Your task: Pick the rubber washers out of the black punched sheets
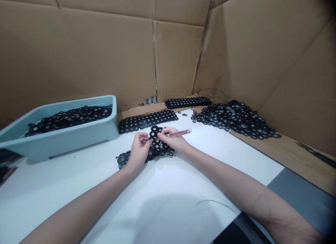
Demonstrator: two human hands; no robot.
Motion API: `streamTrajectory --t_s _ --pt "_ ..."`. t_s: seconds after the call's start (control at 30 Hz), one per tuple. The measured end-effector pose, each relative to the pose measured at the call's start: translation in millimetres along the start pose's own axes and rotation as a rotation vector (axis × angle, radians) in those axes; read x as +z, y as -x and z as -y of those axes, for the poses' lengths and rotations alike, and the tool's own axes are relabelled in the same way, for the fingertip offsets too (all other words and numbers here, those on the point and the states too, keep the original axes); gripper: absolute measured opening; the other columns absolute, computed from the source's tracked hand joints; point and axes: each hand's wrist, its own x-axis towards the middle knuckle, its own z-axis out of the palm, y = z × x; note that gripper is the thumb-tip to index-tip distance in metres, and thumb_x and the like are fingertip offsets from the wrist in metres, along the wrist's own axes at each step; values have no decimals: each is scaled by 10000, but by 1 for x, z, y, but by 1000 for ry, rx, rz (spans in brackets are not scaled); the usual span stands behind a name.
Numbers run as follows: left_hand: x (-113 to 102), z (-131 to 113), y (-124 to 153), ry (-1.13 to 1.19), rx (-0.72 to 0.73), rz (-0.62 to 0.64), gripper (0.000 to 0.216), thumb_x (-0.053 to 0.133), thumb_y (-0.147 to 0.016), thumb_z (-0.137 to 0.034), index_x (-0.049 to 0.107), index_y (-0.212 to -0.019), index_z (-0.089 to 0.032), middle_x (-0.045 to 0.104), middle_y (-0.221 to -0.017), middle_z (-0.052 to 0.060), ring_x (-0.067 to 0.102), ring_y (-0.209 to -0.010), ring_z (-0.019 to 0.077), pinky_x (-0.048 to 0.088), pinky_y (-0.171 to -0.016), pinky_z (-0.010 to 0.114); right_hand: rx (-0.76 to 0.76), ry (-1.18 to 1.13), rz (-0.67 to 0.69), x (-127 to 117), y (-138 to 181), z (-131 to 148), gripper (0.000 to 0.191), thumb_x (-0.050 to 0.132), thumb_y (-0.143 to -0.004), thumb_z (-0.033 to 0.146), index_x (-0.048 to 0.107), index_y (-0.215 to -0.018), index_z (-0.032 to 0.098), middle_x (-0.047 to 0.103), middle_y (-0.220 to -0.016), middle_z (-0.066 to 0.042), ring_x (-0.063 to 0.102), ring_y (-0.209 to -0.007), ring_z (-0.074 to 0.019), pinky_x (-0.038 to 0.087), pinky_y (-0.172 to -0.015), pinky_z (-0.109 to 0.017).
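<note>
In the head view my left hand [139,148] is closed, thumb and fingertips pinching the left edge of a small cluster of black rings [154,133]. My right hand [175,141] is closed around a slim, clear pen-like stick [181,133] with a reddish inside. Its rear end points right, while its tip is hidden by my fingers against the cluster. Beneath both hands more black discs with pale centres [123,159] lie on the white tabletop [131,205], partly covered by my left hand. Whether the held cluster is joined to them I cannot tell.
A light-blue tub [86,131] at left holds many loose black rings. Behind my hands lie a flat block of rings in rows [149,120] and another block [187,102]. A loose heap [236,116] sits back right, near dark tweezers [317,153]. Cardboard walls [105,44] enclose the back.
</note>
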Motion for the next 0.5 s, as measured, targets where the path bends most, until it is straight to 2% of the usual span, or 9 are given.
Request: streamTrajectory --t_s 0.3,0.5 --pt "1 2 -3 -18 33 30 121 495 -706 -146 437 -806 -183 487 -789 -11 482 -753 110 370 -715 236 13 -33 21 1 0 -2 257 458 -736 331 436 -534 173 474 -576 21 459 -614 -123 336 -592 -233" --pt "1 -1 -1 -47 32 50 105 483 -706 -142 431 -786 -186 474 -778 -22 463 -705 100 360 -677 223 -1 8 8 3 0 -5 245 461 -733 334 450 -548 173 491 -626 13 466 -646 -129 339 -611 -237"
